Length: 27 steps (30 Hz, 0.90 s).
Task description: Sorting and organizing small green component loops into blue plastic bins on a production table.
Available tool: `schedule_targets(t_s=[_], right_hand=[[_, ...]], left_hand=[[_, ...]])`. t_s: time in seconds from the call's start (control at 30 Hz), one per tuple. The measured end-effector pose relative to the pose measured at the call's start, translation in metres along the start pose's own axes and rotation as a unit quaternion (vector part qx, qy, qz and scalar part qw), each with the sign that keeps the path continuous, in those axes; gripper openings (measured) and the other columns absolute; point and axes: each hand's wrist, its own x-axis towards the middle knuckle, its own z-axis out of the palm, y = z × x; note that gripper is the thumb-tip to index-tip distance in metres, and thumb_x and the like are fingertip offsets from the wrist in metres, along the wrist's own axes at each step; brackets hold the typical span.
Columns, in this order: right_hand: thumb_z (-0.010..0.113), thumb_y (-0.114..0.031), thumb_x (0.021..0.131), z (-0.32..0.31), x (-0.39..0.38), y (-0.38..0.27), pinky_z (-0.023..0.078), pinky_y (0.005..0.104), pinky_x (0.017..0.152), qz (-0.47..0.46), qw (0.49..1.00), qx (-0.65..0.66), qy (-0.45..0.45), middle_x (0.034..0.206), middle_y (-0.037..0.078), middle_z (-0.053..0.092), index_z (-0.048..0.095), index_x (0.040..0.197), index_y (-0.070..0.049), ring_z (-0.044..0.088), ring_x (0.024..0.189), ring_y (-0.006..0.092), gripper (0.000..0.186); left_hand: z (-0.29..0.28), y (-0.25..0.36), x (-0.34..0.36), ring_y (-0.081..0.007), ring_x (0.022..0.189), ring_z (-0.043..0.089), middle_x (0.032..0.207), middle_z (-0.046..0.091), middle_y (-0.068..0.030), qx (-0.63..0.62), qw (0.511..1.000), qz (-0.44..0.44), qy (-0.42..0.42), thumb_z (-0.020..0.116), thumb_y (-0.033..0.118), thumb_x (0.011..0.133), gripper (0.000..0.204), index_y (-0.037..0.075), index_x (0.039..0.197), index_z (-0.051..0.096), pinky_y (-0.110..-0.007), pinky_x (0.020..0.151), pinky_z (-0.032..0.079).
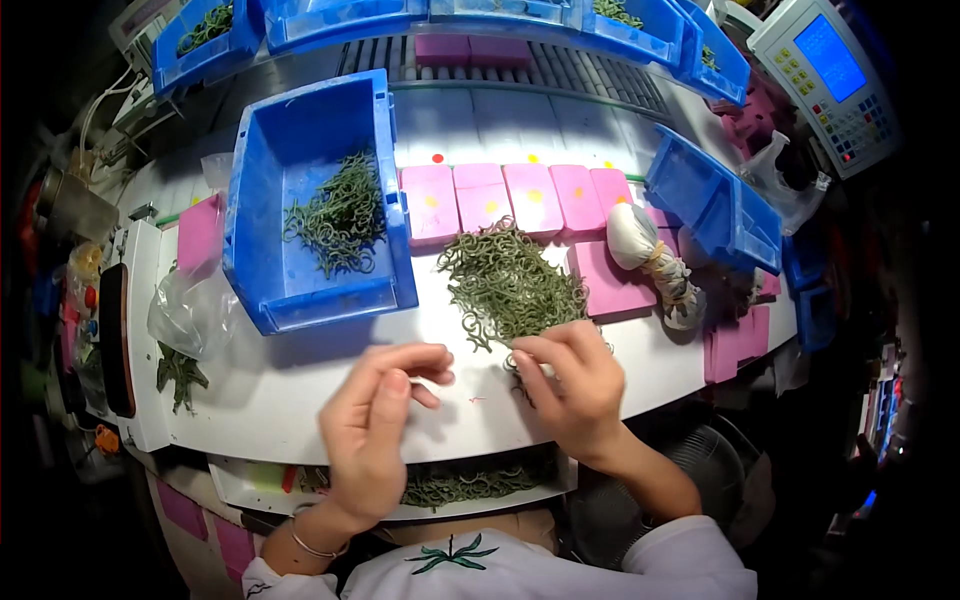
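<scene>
A loose heap of small dark green curled hooks (pixel 512 280) lies on the white tabletop. At its near edge my right hand (pixel 578 388) is closed, thumb and forefinger together by the hooks; a small green hook appears to be at the fingertips, partly hidden. My left hand (pixel 375 420) hovers to the left of it over the table, fingers loosely curved with gaps between them, and nothing shows in it. Beyond that hand stands a large blue bin (pixel 265 215) with more green hooks (pixel 345 215) in its right part.
Pink blocks (pixel 482 198) line the table behind the heap. A tied cloth bundle (pixel 655 265) rests on pink blocks at right, near an empty-looking blue bin (pixel 712 200). Below the table edge, a drawer (pixel 235 485) holds green hooks. Clear plastic bag (pixel 190 315) at left; control panel (pixel 825 75) far right.
</scene>
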Motion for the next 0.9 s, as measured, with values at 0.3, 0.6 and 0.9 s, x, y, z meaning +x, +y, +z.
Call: schedule_targets(t_s=[0.3,0.6,0.9], right_hand=[[0.069,-0.008,0.073,-0.013,-0.001,-0.013,0.043,0.0298,0.051,0.136,0.987,0.061,-0.063,0.075,0.008,0.054,0.063,0.088,-0.003,0.053,0.059,0.0169,0.017],[0.069,-0.011,0.069,0.004,-0.014,-0.009,0.043,0.0318,0.050,0.060,0.982,-0.160,-0.080,0.076,0.006,0.050,0.057,0.079,-0.005,0.052,0.066,0.0218,0.016],[0.066,-0.006,0.077,-0.025,0.002,-0.003,0.038,0.0213,0.047,0.284,0.915,0.248,-0.141,0.071,0.004,0.057,0.064,0.083,-0.001,0.049,0.055,0.0075,0.009]], left_hand=[[0.013,-0.027,-0.005,-0.0143,0.074,0.056,0.088,0.058,-0.0113,-0.306,0.905,-0.285,-0.078,0.032,0.027,0.097,0.040,-0.006,0.110,0.051,-0.023,0.061,0.044],[0.008,-0.026,-0.012,-0.0120,0.069,0.055,0.084,0.057,-0.0098,-0.273,0.921,-0.270,-0.060,0.037,0.019,0.095,0.030,-0.005,0.101,0.054,-0.021,0.058,0.043],[0.016,-0.022,-0.006,-0.0156,0.071,0.057,0.088,0.058,-0.0132,-0.257,0.916,-0.297,-0.075,0.029,0.026,0.097,0.040,-0.006,0.106,0.050,-0.023,0.059,0.046]])
